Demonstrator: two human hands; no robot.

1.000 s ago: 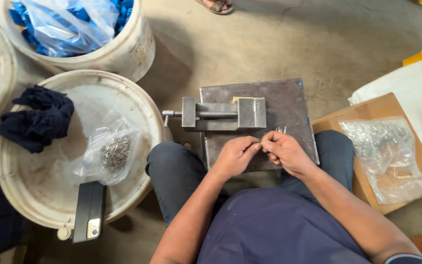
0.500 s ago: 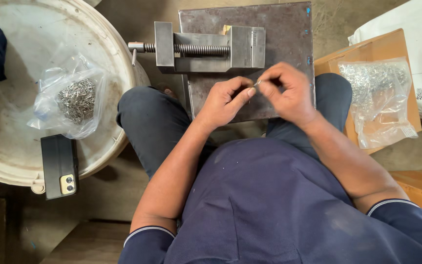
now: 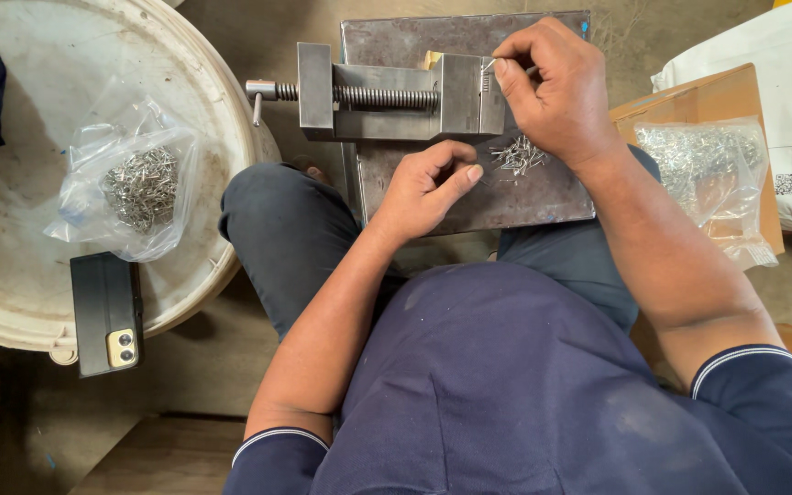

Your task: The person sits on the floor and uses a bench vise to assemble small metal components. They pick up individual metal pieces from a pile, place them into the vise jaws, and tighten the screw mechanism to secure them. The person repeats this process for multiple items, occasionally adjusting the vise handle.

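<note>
At the vise: both hands on small pins.
Right hand (image 3: pixel 556 87) pinches a thin metal pin (image 3: pixel 489 64) at the vise (image 3: pixel 396 90) jaw, pin lying left-right; left hand (image 3: pixel 428 183) curls loosely beside the pin pile (image 3: pixel 517 156).

A bare concrete floor (image 3: pixel 258 37) is seen under even daylight. A white upturned tub (image 3: pixel 20 266) is set at the left, a cardboard box (image 3: pixel 735 92) at the right, wooden boards (image 3: pixel 167 458) below.
</note>
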